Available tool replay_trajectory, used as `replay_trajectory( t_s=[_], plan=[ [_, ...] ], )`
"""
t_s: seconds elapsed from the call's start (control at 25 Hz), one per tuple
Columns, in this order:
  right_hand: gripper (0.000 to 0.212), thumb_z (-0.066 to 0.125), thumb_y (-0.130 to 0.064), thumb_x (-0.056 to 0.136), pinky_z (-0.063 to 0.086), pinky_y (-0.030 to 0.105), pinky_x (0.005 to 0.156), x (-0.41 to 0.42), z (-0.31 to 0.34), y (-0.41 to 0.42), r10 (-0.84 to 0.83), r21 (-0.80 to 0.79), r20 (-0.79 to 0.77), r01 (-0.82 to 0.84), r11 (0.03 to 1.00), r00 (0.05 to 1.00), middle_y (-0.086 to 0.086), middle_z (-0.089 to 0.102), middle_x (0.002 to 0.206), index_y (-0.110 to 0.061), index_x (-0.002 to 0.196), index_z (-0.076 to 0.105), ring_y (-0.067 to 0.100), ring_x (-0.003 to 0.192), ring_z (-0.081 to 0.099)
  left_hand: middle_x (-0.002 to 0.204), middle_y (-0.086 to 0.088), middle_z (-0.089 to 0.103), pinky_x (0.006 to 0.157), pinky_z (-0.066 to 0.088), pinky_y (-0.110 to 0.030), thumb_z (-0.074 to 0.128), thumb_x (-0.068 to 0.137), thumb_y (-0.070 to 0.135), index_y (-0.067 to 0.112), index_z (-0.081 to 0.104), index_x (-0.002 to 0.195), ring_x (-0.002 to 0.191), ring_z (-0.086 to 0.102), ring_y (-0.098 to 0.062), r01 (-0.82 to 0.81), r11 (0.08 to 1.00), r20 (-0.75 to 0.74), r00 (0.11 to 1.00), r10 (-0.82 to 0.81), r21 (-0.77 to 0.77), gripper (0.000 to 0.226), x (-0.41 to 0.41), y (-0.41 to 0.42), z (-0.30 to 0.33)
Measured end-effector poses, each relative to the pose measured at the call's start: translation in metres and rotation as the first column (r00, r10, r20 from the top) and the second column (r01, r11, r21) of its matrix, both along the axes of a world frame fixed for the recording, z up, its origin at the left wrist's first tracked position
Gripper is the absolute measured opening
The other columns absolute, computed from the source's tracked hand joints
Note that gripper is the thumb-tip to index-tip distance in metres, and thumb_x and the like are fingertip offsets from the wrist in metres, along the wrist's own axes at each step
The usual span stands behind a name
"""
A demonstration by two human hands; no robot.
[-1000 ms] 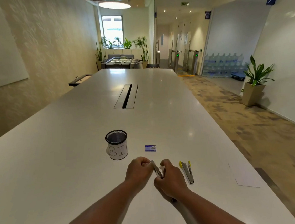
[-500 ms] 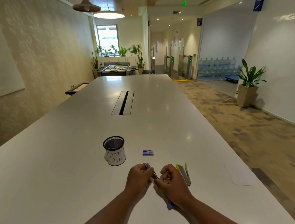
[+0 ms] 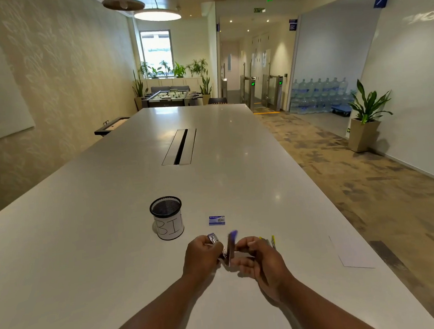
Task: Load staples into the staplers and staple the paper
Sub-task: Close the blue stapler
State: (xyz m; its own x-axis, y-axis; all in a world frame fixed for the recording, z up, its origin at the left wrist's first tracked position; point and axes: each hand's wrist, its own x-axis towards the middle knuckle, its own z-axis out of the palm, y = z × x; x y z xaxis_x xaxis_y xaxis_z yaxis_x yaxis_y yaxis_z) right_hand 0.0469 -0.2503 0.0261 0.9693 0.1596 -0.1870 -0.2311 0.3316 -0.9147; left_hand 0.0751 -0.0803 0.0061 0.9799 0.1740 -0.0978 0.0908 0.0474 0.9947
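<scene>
- My left hand (image 3: 202, 253) grips the purple stapler (image 3: 218, 247) base; my right hand (image 3: 259, 257) pinches its lifted top arm, hinged open between both.
- Staple box (image 3: 216, 220) lies just beyond, nearer my right hand.
- Yellow stapler (image 3: 273, 240) behind right hand; paper (image 3: 352, 252) well apart, rightward.
- Long white table (image 3: 86, 239), open office.

The stapler (image 3: 221, 247) between the hands shows purple and silver. At its eleven o'clock stands a black mesh cup (image 3: 167, 217) with a white band lettered in black. A blue box (image 3: 216, 220) lies at twelve o'clock, white paper (image 3: 352, 252) at three, on the glossy white table (image 3: 86, 239).
</scene>
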Motion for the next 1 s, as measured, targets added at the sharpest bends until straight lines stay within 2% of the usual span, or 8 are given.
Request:
replay_trajectory(
  t_s=[0.2, 0.32, 0.44, 0.52, 0.6, 0.72, 0.88, 1.0],
  plan=[
    [0.013, 0.063, -0.004, 0.096, 0.055, 0.03, 0.065, -0.001, -0.007, 0.012, 0.014, -0.086, 0.103, -0.005, 0.996, 0.995, 0.02, 0.069, 0.088, 0.002, 0.107, 0.06, 0.023, 0.071, 0.066, 0.072, -0.015, 0.067, 0.057, 0.049, -0.038, 0.068, 0.082, 0.009, 0.016, 0.063, 0.107, 0.06, 0.057, -0.027, 0.067, 0.997, 0.006, 0.998, -0.067, -0.03, 0.027, -0.001, 0.003, -0.002],
    [0.02, 0.06, -0.013, 0.101, 0.055, 0.028, 0.069, -0.005, -0.007, 0.024, 0.074, -0.204, 0.21, -0.031, 0.979, 0.975, 0.019, 0.069, 0.088, 0.004, 0.11, 0.064, 0.021, 0.075, 0.065, 0.071, -0.018, 0.066, 0.065, 0.048, -0.042, 0.073, 0.086, 0.013, 0.003, 0.061, 0.105, 0.063, 0.057, -0.029, 0.171, 0.982, 0.026, 0.985, -0.169, -0.077, 0.025, -0.003, 0.007, -0.002],
    [0.027, 0.054, -0.024, 0.105, 0.053, 0.032, 0.073, -0.009, -0.005, 0.03, 0.116, -0.352, 0.276, -0.012, 0.936, 0.954, 0.015, 0.072, 0.096, -0.019, 0.129, 0.064, 0.02, 0.076, 0.06, 0.072, -0.023, 0.063, 0.077, 0.055, -0.046, 0.074, 0.087, 0.006, 0.008, 0.055, 0.117, 0.072, 0.062, -0.036, 0.22, 0.966, 0.038, 0.976, -0.216, -0.133, 0.035, -0.006, 0.008, -0.004],
    [0.034, 0.052, -0.022, 0.106, 0.051, 0.029, 0.069, -0.011, -0.004, 0.031, 0.13, -0.345, 0.289, -0.024, 0.938, 0.949, 0.012, 0.066, 0.091, -0.027, 0.139, 0.056, 0.019, 0.073, 0.055, 0.073, -0.03, 0.061, 0.089, 0.055, -0.051, 0.069, 0.091, 0.002, 0.021, 0.052, 0.13, 0.08, 0.065, -0.041, 0.263, 0.961, 0.042, 0.965, -0.26, -0.087, 0.046, -0.007, 0.007, -0.005],
    [0.043, 0.053, -0.016, 0.105, 0.052, 0.029, 0.074, -0.011, -0.005, 0.031, 0.116, -0.33, 0.282, -0.017, 0.944, 0.953, 0.011, 0.064, 0.094, -0.029, 0.145, 0.047, 0.021, 0.079, 0.058, 0.084, -0.031, 0.066, 0.091, 0.057, -0.049, 0.065, 0.095, 0.009, 0.019, 0.055, 0.134, 0.085, 0.068, -0.038, 0.301, 0.945, 0.048, 0.954, -0.297, -0.126, 0.041, -0.008, 0.007, -0.002],
    [0.053, 0.057, -0.026, 0.103, 0.05, 0.031, 0.102, -0.01, -0.011, 0.027, 0.137, -0.55, 0.275, 0.039, 0.834, 0.951, -0.003, 0.066, 0.124, -0.031, 0.152, 0.035, 0.014, 0.115, 0.064, 0.073, -0.007, 0.066, 0.057, 0.044, -0.025, 0.056, 0.1, 0.05, 0.013, 0.063, 0.121, 0.061, 0.055, -0.013, 0.276, 0.952, 0.037, 0.961, -0.273, -0.129, 0.043, -0.012, 0.009, 0.005],
    [0.054, 0.052, -0.038, 0.103, 0.041, 0.028, 0.109, -0.009, -0.019, 0.026, 0.236, -0.776, 0.32, 0.111, 0.621, 0.917, -0.015, 0.049, 0.142, -0.024, 0.153, 0.038, 0.008, 0.13, 0.05, 0.071, -0.001, 0.06, 0.058, 0.036, -0.028, 0.057, 0.098, 0.054, 0.013, 0.057, 0.095, 0.06, 0.049, -0.01, 0.212, 0.97, 0.044, 0.977, -0.208, -0.117, 0.041, -0.009, 0.006, 0.006],
    [0.03, 0.055, -0.04, 0.098, 0.051, 0.039, 0.093, -0.008, -0.018, 0.026, 0.295, -0.776, 0.389, 0.138, 0.615, 0.873, -0.012, 0.067, 0.118, -0.032, 0.126, 0.058, 0.012, 0.106, 0.062, 0.075, -0.006, 0.053, 0.063, 0.037, -0.036, 0.059, 0.083, 0.042, 0.017, 0.052, 0.082, 0.069, 0.049, -0.019, 0.145, 0.982, 0.029, 0.989, -0.142, -0.123, 0.026, -0.007, 0.006, 0.004]
  ],
)
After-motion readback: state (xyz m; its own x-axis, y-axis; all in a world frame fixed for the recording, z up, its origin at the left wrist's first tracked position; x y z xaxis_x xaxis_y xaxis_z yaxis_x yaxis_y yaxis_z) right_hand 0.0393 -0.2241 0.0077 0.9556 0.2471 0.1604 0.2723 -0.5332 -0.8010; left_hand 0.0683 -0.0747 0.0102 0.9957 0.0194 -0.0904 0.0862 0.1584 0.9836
